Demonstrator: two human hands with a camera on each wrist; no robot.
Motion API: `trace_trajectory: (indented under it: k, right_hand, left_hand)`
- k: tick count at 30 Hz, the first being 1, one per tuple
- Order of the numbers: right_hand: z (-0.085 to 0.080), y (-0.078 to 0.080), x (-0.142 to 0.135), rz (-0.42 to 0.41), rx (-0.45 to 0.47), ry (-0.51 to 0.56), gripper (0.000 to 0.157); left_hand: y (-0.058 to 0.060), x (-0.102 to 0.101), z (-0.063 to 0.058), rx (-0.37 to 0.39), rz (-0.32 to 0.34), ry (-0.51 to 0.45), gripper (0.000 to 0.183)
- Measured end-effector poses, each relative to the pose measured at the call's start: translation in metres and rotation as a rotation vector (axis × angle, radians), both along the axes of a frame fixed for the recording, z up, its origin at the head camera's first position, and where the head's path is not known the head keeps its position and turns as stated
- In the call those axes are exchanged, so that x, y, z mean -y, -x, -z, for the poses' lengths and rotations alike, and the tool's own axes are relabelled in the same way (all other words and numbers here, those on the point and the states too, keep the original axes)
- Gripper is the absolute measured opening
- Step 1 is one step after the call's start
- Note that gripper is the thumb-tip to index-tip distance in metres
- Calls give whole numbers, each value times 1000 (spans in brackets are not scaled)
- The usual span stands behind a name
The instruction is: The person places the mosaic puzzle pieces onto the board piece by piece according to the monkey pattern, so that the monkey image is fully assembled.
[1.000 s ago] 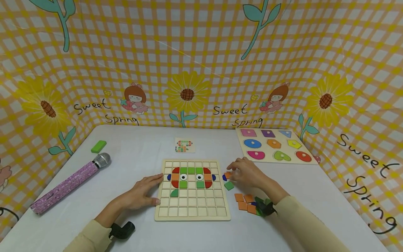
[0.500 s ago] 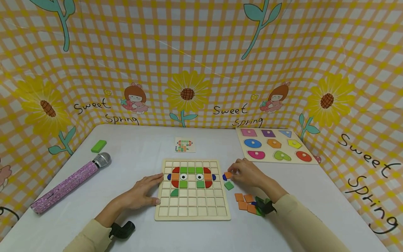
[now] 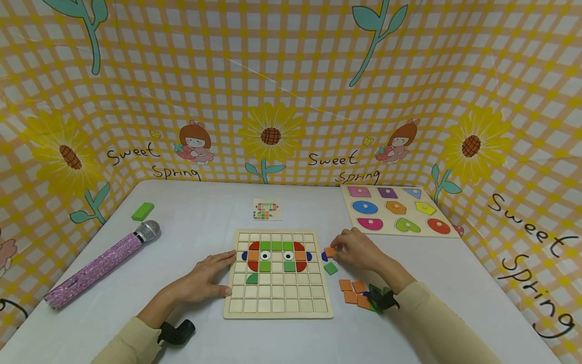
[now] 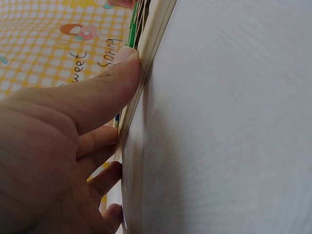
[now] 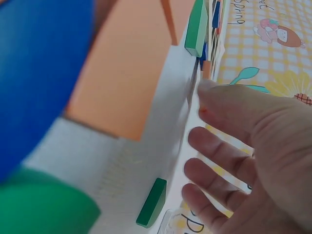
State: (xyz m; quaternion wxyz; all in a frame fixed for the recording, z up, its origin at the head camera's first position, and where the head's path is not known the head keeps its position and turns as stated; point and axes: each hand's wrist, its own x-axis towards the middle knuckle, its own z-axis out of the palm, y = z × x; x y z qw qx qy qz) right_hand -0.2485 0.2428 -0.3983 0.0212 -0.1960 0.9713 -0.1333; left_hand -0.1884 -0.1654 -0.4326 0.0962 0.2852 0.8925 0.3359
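Note:
A wooden grid board (image 3: 278, 306) lies flat, with red, orange, green and blue pieces and two eye tiles (image 3: 288, 256) set in its upper half. My left hand (image 3: 204, 279) rests at its left side, fingers extended and thumb against the edge. Right of the board, my right hand (image 3: 359, 251) pinches a small orange tile (image 3: 329, 252) between thumb and index finger. In the right wrist view that tile (image 5: 205, 69) shows at the thumb tip, the other fingers spread. A blue piece (image 3: 325, 257) lies partly under the orange tile. Beside them is a green square tile (image 3: 331, 268).
Orange tiles (image 3: 350, 297) and green pieces lie near my right wrist, partly hidden by its camera (image 3: 384, 299). A picture card (image 3: 267, 210) lies behind the board. A shape puzzle (image 3: 395, 222) stands back right. At left are a pink microphone (image 3: 97, 270) and a green block (image 3: 143, 211).
My right hand's fingers have drawn in slightly around the orange tile; the hand stays in nearly the same spot. My left hand and the board have not moved.

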Motion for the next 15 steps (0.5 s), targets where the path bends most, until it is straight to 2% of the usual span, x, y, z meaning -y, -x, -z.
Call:
trace_trajectory:
  k: [8,15]
  right_hand:
    - [-11,-9,3,7,-71,60,19]
    - [-22,-28,21,-5,-119,87,22]
  left_hand:
    - [0,0,0,17,-5,2,78]
    - [-1,0,-2,11,-10,-2,77]
